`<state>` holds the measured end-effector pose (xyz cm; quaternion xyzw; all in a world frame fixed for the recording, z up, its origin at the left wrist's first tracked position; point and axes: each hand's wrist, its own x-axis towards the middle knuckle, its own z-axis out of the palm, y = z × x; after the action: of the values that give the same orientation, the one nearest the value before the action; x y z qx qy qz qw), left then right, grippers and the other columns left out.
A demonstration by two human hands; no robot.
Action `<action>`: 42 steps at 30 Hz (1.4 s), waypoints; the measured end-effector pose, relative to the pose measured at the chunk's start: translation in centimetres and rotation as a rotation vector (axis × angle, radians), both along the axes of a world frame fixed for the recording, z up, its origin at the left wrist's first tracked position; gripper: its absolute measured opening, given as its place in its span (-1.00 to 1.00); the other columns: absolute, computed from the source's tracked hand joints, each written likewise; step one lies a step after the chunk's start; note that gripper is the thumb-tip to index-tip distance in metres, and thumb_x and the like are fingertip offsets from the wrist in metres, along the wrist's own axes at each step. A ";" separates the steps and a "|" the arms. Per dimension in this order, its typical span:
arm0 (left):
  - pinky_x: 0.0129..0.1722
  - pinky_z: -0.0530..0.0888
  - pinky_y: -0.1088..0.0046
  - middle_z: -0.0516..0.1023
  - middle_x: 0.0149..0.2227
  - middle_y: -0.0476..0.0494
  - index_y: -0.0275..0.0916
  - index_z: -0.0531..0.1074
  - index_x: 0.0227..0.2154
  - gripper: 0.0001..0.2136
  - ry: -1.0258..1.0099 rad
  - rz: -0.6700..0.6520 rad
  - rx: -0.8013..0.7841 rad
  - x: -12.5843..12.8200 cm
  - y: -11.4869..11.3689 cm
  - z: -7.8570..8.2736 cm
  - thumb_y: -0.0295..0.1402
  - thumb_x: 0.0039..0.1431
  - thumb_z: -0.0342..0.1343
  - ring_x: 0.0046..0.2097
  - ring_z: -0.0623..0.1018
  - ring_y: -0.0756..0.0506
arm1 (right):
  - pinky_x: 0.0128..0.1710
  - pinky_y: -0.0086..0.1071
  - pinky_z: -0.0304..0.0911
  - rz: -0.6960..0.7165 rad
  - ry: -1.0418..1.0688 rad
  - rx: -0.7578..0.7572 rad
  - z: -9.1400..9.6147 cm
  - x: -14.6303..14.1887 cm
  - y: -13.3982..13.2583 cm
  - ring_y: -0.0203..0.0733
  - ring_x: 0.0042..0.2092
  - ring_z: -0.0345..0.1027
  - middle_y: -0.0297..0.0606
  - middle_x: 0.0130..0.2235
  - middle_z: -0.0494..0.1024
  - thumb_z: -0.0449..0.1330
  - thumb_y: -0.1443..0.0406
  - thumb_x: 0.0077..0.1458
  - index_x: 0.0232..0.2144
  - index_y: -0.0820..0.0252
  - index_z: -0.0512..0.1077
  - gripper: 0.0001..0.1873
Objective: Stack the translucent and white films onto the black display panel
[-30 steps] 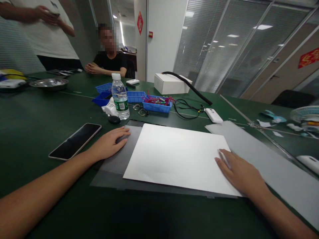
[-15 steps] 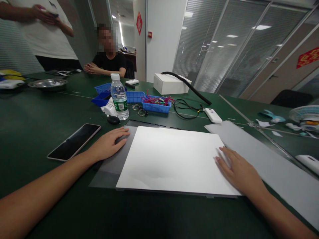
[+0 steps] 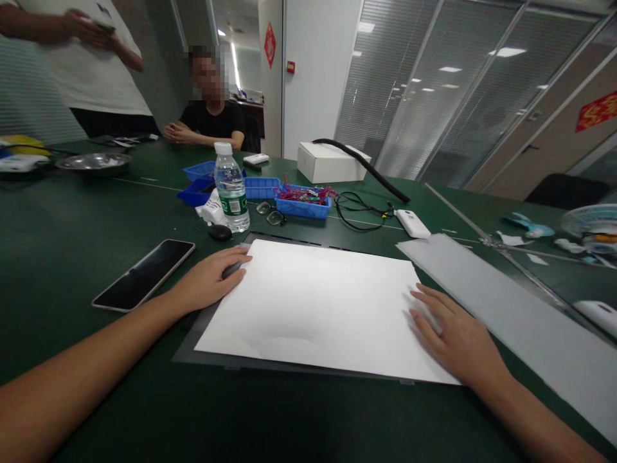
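A white sheet of paper (image 3: 313, 302) lies over a dark flat panel with a translucent sheet (image 3: 193, 350), whose edges show at the left and front. My left hand (image 3: 214, 276) rests at the paper's left edge, fingers stretched out and touching its border. At the right edge my right hand (image 3: 453, 331) lies with fingers extended over the paper's border, not closed around anything. The paper has a faint bulge near its front. To the left of my left hand lies a phone (image 3: 144, 275), screen dark.
A water bottle (image 3: 232, 193), a black mouse-shaped object (image 3: 220, 233) and glasses (image 3: 276, 218) stand behind the paper. Further back are a blue tray of red wires (image 3: 303, 209) and a white box (image 3: 330, 167). A long grey sheet (image 3: 511, 315) lies at right. Two people are across the table.
The white paper has slid left over the translucent sheet, now reaching my left fingertips. My right hand has moved slightly left with it; my left hand stays in place.
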<state>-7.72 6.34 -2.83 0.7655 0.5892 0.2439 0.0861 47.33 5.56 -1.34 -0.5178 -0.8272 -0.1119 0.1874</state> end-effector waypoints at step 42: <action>0.48 0.33 0.00 0.51 0.39 -0.32 -0.23 0.59 0.23 -0.36 0.022 -0.035 0.025 -0.5 0.2 -0.9 0.18 0.42 0.01 0.46 0.41 -0.37 | 0.33 0.09 0.45 0.723 -0.307 -0.041 1.4 -1.5 -1.5 0.08 0.46 0.30 -0.12 0.45 0.40 0.23 0.03 0.37 0.45 0.11 0.32 -0.30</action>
<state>-8.26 6.53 -3.76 0.7794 0.5734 0.2412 0.0742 45.81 4.08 0.06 -0.1739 -0.9767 -0.0982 0.0782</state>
